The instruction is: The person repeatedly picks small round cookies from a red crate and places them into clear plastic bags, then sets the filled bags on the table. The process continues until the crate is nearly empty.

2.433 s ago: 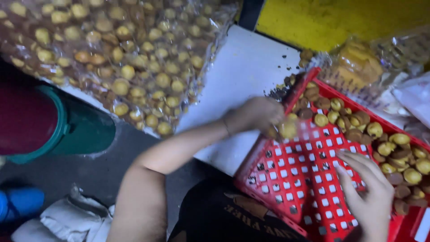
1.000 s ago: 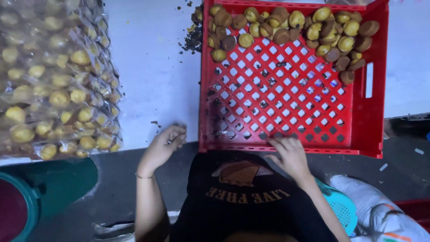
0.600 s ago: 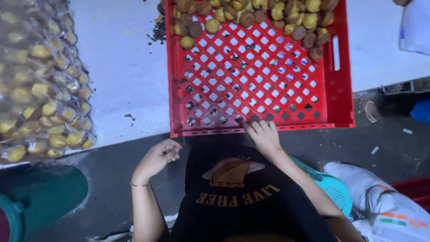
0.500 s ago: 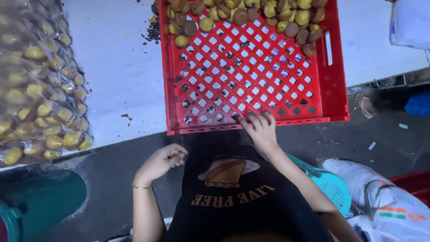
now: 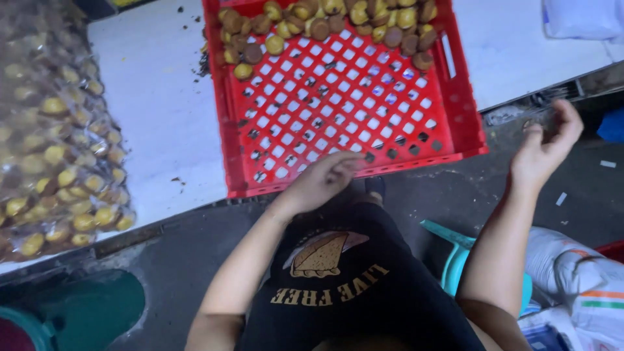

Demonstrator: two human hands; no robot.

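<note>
Red plastic meets your left hand (image 5: 323, 180) now: its fingers (image 5: 346, 162) lie loosely together, slightly curled, resting on the near rim of the red crate (image 5: 351, 162) and pinching nothing. Half a second ago that hand hung low over your lap, clear of the crate, while the other one sat at this same rim; the two have swapped roles. Your right hand (image 5: 543, 151) has lifted off to the right, past the crate's near right corner, over the dark floor (image 5: 448, 195). Its fingers (image 5: 567, 120) are spread and raised, the thumb standing apart, with nothing visible between them.

Beyond your left fingertips runs the crate's open lattice floor, bare for most of its length. The brown and yellow round nuts (image 5: 325, 26) are heaped at the far end, well apart from both hands. The crate itself sits on the white table (image 5: 156, 104), its near edge overhanging toward you.

Out to the left of your left hand, well away across the table, lies a clear bag of yellow nuts (image 5: 52, 156). Below your right forearm sit a teal stool (image 5: 458, 260) and a white sack (image 5: 572, 273).
</note>
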